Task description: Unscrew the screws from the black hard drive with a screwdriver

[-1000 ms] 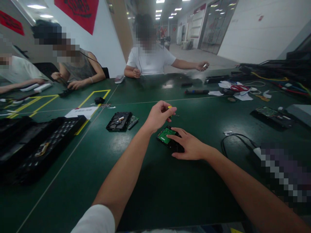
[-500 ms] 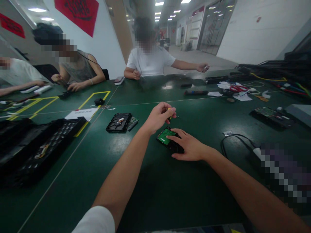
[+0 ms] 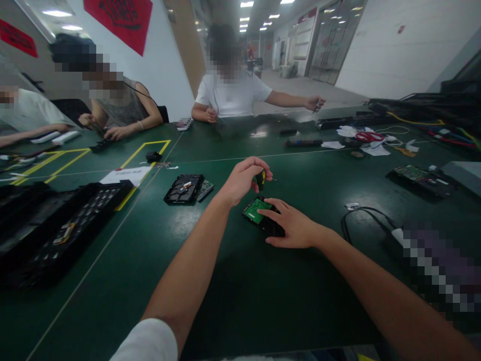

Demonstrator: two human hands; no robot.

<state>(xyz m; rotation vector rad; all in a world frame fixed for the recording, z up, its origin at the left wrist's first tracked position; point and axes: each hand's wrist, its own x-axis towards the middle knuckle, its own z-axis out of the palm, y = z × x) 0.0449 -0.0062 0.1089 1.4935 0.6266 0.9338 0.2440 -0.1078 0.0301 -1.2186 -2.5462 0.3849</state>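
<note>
A black hard drive [image 3: 259, 214] with a green circuit board facing up lies on the dark green table [image 3: 240, 281] in front of me. My right hand [image 3: 295, 225] rests on its right side, fingers stretched over it and pressing it down. Just above the drive's far edge, my left hand [image 3: 244, 179] is closed around a small screwdriver with a black and yellow handle [image 3: 260, 179]. A few tiny screws [image 3: 273, 179] lie on the table beside that hand.
Another opened hard drive [image 3: 184, 188] with a loose board lies to the left. Black trays [image 3: 60, 225] fill the left edge. A black cable [image 3: 366, 218] runs at the right, cables and paper scraps behind it. Three people sit at the far side.
My left hand has turned the screwdriver in its fingers, so the black and yellow handle now shows more. My right hand has stayed on the drive.
</note>
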